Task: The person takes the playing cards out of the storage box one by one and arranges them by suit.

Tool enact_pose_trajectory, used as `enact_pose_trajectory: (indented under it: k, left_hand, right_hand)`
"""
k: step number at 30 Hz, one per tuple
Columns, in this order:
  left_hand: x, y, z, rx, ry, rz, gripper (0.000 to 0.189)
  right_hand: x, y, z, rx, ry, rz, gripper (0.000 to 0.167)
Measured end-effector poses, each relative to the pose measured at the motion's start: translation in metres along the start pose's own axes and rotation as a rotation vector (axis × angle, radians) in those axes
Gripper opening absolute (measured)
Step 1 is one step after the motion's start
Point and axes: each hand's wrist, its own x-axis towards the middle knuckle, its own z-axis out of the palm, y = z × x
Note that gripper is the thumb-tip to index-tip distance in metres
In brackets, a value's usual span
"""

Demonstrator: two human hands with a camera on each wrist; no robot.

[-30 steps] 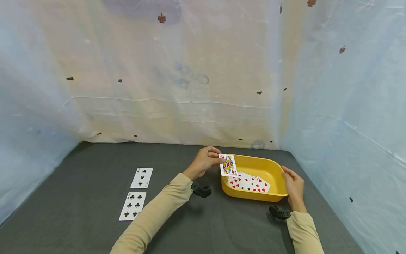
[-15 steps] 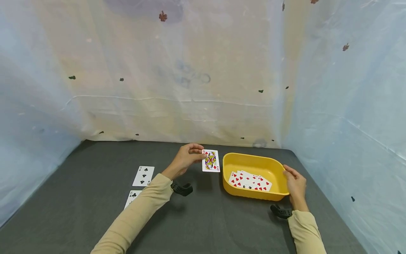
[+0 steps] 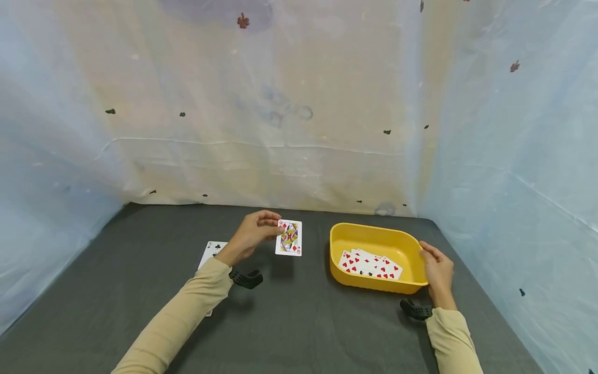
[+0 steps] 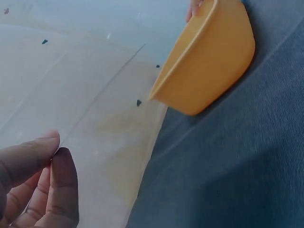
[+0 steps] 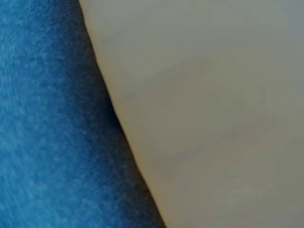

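Note:
My left hand (image 3: 247,236) pinches a queen of diamonds playing card (image 3: 288,238) between thumb and fingers, face toward the head camera, held above the dark cloth. In the left wrist view, thumb and fingertips (image 4: 66,161) meet at the card's edge. To the right, my right hand (image 3: 438,270) grips the right end of a yellow plastic tub (image 3: 369,284) at its rim. Overlapping red-suit cards (image 3: 369,264) lie face up inside it. Behind my left wrist, a club card (image 3: 211,249) lies partly covered; the six of clubs is almost wholly hidden under the sleeve.
Dark grey cloth (image 3: 308,332) covers the table. A pale plastic sheet (image 3: 289,171) rises along its back edge and both sides. The right wrist view is filled mostly by a blurred pale surface (image 5: 204,109) beside bluish cloth.
My left hand has carried the queen of diamonds leftward, away from over the tub's left rim. Its arm now covers more of the two club cards. The right hand keeps its grip on the tub.

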Motion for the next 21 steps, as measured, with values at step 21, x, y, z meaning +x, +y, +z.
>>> enact_pose_trajectory:
  k: [21]
  left_hand:
    - [-0.015,-0.024,-0.060,0.126,0.099,-0.092,0.043]
  right_hand:
    - [0.002,0.000,0.002,-0.011,0.010,0.006,0.038]
